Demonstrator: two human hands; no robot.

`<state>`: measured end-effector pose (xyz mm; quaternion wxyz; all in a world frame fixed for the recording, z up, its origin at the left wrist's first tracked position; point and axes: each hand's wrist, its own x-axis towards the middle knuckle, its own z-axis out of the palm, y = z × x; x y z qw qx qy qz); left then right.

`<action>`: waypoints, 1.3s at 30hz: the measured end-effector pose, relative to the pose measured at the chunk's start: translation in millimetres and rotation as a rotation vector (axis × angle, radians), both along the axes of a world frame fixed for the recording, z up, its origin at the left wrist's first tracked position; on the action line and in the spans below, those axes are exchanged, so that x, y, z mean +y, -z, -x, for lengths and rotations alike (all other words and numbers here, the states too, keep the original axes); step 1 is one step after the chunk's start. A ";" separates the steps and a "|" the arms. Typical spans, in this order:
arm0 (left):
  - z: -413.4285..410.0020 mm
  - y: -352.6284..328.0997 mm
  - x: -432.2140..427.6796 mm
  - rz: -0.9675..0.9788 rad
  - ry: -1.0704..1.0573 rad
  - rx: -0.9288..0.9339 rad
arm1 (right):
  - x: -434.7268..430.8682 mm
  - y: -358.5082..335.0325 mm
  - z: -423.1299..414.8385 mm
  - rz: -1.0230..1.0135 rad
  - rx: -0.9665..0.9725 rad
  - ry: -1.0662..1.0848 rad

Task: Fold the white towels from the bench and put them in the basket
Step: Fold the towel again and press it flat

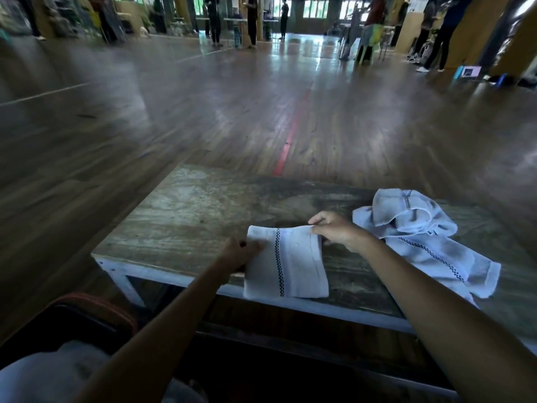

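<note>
Two hands hold a single folded white towel (296, 266) flat on the wooden bench (189, 216), where it reaches down to the white-painted front edge. The left hand (239, 253) grips the towel's left edge with curled fingers, and the right hand (337, 231) pinches its upper right corner between thumb and fingers. A black-and-white checked stripe runs down the towel's length. Just to the right of the right hand, a crumpled heap of white towels (421, 237) with the same checked stripe lies on the bench top. Below the bench's left end a dark basket (101, 303) with an orange rim shows only partly and blurred. Beyond the bench stretches a wooden floor (203, 112) marked with a red line (293, 132), and several people stand far off.
</note>
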<state>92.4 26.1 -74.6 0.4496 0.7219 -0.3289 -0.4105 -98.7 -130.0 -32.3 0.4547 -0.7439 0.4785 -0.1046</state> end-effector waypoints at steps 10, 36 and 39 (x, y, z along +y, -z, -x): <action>11.5 6.5 55.8 0.008 -0.150 -0.347 | 83.2 37.1 -22.8 0.703 0.295 -0.209; 41.7 -4.3 41.1 0.340 -0.112 -0.664 | 90.3 40.7 19.7 0.380 -0.214 0.370; 55.5 -0.7 2.2 0.172 0.225 -0.951 | 98.2 60.0 42.2 0.382 -0.063 0.371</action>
